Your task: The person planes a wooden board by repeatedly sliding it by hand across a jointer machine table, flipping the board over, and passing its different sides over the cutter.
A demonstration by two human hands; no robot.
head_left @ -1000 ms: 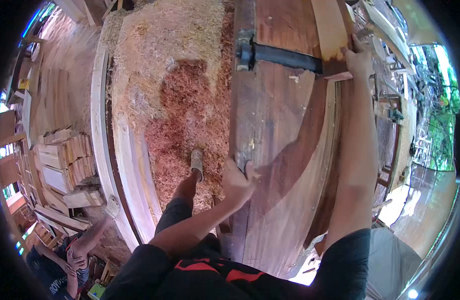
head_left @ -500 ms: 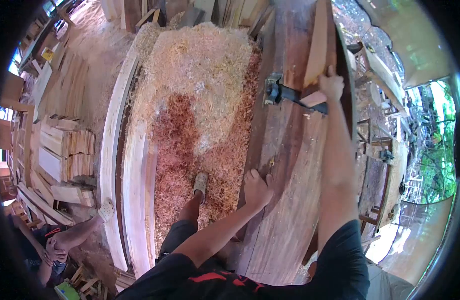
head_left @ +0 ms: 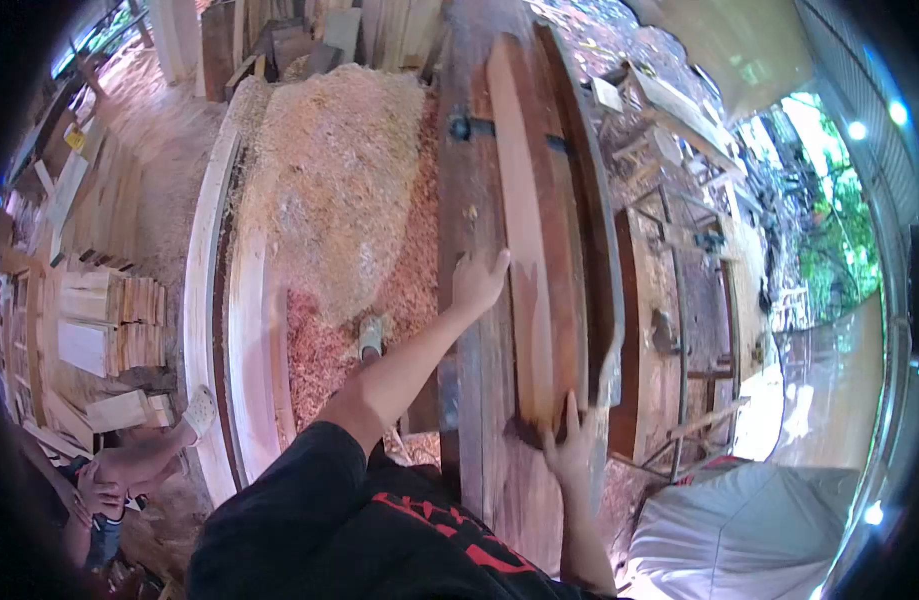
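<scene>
A long, narrow wooden plank [head_left: 524, 220] lies lengthwise on the dark wooden bench [head_left: 504, 520], passing over a black metal fitting [head_left: 471, 128]. My left hand [head_left: 479, 285] rests at the plank's left edge, one finger stretched out against it; its other fingers are partly hidden. At the near end of the plank, my right hand [head_left: 571, 445] grips the wood, fingers reaching along its end and side. A darker patch shows on this near end, beside the fingers.
A heap of wood shavings [head_left: 329, 190] covers the ground left of the bench. Long pale beams [head_left: 251, 340] run beyond it, beside stacked boards [head_left: 109, 320]. Another person's leg and hands [head_left: 99, 495] are at lower left. A grey cover [head_left: 744, 530] drapes something at lower right.
The plank has come back toward me, with my right hand at its near end. My left hand has moved from the bench edge to the plank's side. The view has turned and shifted.
</scene>
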